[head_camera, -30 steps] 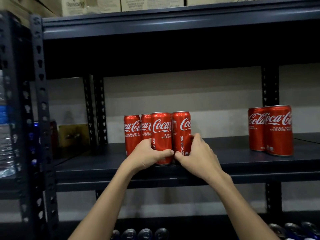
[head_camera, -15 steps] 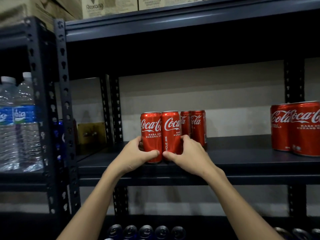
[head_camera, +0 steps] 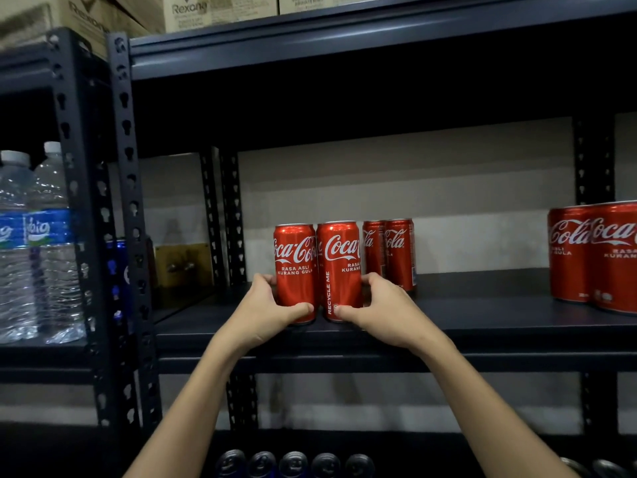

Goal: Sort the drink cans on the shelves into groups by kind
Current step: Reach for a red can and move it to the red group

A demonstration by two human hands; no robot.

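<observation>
- Since the earlier frame, two red Coca-Cola cans have come away from the cluster of four and now stand side by side at the front edge of the middle shelf; the view has also swung left, bringing water bottles into sight.
- Left hand grips the left front can low down: thumb across the front near the base, fingers curled round the can's left side.
- Right hand grips the right front can, thumb on the front near the base, fingers wrapped round its right side.
- Both held cans upright, touching each other, bases on the shelf or just at it; cannot tell if lifted.
- Two rear cans stand upright just behind and right of the right hand, touching one another.
- Another pair of red cans sits well apart at the right end of the same shelf, cut off by the frame edge.
- Water bottles with blue labels stand on the neighbouring rack to the left.
- Cardboard boxes on the top shelf, one marked Rexona.
- Dark can tops show in a row on the shelf below, between the forearms.
</observation>
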